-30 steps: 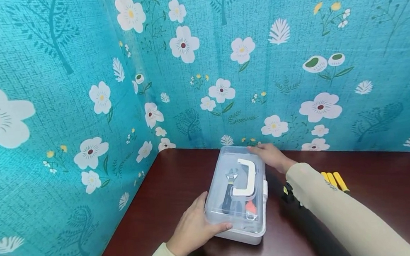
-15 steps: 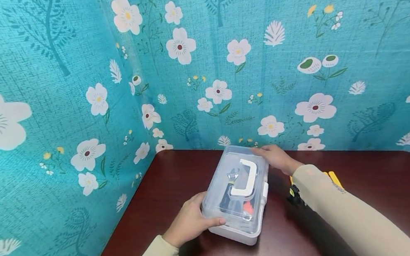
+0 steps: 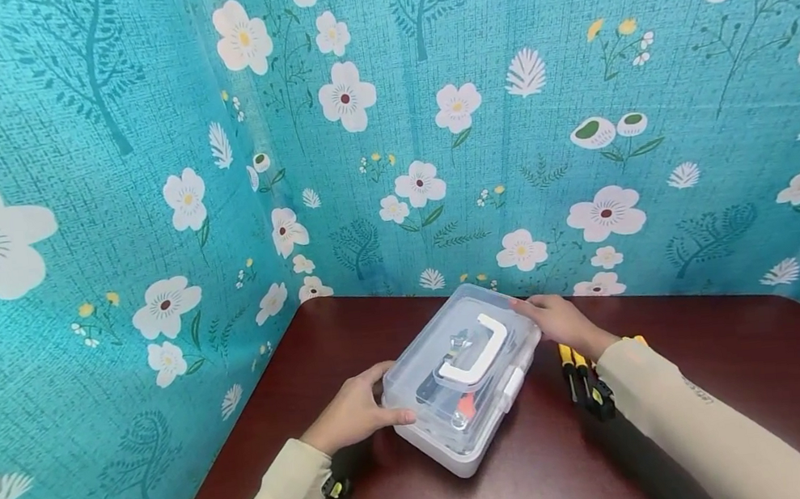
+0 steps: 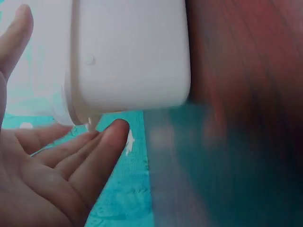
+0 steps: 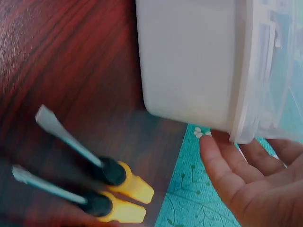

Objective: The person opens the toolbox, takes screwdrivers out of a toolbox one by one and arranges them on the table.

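A white toolbox [image 3: 431, 445] with a clear lid lies at a slant on the table. Its white handle [image 3: 494, 347] is folded down, and the latch [image 3: 512, 388] faces right. Through the lid I see an adjustable wrench [image 3: 458, 341] and a red-orange item [image 3: 466, 405]. My left hand [image 3: 354, 409] grips the near left corner, thumb over the lid's edge and fingers along the side. At the far right corner, my right hand [image 3: 565, 322] holds the box by its end. In the right wrist view those fingers [image 5: 215, 163] meet the lid rim.
Several yellow-handled screwdrivers [image 3: 566, 355] lie right of the box, partly hidden under the right forearm. Two flat-blade ones show in the right wrist view. The dark red-brown table [image 3: 539, 462] ends at a teal floral cloth [image 3: 383, 227] behind and to the left.
The toolbox has turned clockwise, its far end swinging right and its near end shifting left. Both hands have moved with it. More of the screwdrivers shows beside the right sleeve.
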`<state>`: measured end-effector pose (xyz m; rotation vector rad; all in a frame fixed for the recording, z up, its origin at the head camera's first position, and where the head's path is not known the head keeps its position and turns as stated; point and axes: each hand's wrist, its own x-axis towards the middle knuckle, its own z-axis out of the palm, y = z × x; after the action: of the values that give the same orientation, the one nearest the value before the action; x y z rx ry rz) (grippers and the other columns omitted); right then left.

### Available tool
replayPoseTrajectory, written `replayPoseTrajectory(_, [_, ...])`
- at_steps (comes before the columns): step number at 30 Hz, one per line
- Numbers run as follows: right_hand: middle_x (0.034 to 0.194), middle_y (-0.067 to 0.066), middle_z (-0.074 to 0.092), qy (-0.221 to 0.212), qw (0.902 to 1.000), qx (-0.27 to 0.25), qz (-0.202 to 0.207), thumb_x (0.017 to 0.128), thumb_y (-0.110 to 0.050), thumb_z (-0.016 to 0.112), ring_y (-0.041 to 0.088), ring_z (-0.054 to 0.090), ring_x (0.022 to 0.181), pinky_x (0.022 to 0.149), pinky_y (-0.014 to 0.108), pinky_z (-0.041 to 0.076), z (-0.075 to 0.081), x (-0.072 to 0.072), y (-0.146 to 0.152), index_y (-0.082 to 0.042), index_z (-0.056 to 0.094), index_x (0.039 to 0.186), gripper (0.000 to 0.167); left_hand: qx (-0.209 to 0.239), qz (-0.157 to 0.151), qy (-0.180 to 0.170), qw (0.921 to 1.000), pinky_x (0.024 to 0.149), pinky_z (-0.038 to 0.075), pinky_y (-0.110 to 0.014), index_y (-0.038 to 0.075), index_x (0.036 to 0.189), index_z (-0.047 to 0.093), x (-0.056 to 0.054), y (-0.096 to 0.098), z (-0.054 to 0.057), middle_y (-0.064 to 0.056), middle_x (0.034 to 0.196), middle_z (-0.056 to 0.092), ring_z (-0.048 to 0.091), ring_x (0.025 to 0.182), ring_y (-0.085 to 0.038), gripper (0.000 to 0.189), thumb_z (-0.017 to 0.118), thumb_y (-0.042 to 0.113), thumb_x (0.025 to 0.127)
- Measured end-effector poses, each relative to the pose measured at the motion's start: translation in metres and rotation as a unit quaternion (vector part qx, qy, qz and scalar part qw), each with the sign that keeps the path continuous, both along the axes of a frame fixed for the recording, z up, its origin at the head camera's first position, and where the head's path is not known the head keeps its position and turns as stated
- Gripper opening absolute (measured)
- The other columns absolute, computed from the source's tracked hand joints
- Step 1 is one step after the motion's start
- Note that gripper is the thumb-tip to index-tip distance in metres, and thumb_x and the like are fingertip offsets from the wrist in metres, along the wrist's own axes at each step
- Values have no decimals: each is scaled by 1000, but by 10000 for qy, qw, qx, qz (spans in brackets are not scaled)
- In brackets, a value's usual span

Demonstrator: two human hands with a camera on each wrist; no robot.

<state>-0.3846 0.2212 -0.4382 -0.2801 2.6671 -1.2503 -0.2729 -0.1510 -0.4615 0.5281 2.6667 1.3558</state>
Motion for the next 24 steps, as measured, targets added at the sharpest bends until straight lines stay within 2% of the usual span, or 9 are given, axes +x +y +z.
replayPoseTrajectory(2, [131,21,54,-19,10000,44,64,93,-68,40,36,52,116,95,56,43,2,-4,1,4,48,139,86,349,147,-394,9985,87,52,-40,6,146,37,5,-1,1,-7,128,57,59,108,-21,91,81,45,77])
replayPoseTrajectory(5, [141,25,45,-259,9993,-225,130,93,-71,36,41,45,126,98,57,41,2,-13,1,5,40,144,91,864,538,-900,9907,87,52,-43,-7,148,25,18,3,3,-20,133,52,57,113,-29,94,75,43,85])
replayPoseTrajectory(8, [148,24,36,-510,9966,-619,176,92,-72,33,41,37,134,101,55,38,1,-24,-1,3,35,147,93,1208,779,-1123,9832,86,52,-45,-12,141,34,32,9,4,-21,128,56,58,109,-31,82,66,45,91])
replayPoseTrajectory(12, [151,22,34,-610,9940,-829,369,95,-68,34,40,31,138,106,57,30,-2,-33,-6,1,37,147,86,1203,825,-1078,9834,86,48,-44,-6,126,55,47,17,3,-10,110,65,59,99,-25,59,59,45,96])
replayPoseTrajectory(14, [151,23,33,-656,9929,-874,467,98,-62,36,40,29,139,108,57,27,-3,-34,-11,2,36,148,80,1038,939,-927,9858,89,45,-43,-3,123,59,51,21,2,-7,110,66,57,103,-21,57,58,47,96])
replayPoseTrajectory(18, [151,24,32,-729,9905,-1007,589,103,-48,39,40,31,138,110,56,24,-4,-33,-16,4,35,148,69,803,1140,-763,9873,93,42,-46,-2,122,59,54,25,0,-10,113,65,56,108,-23,59,54,51,96])
replayPoseTrajectory(24, [149,24,36,-588,9913,-1085,467,103,-41,42,39,34,136,109,54,26,-3,-31,-16,4,39,145,62,973,1177,-776,9852,100,37,-51,-7,127,54,51,29,0,-16,121,61,53,116,-29,64,50,50,98])
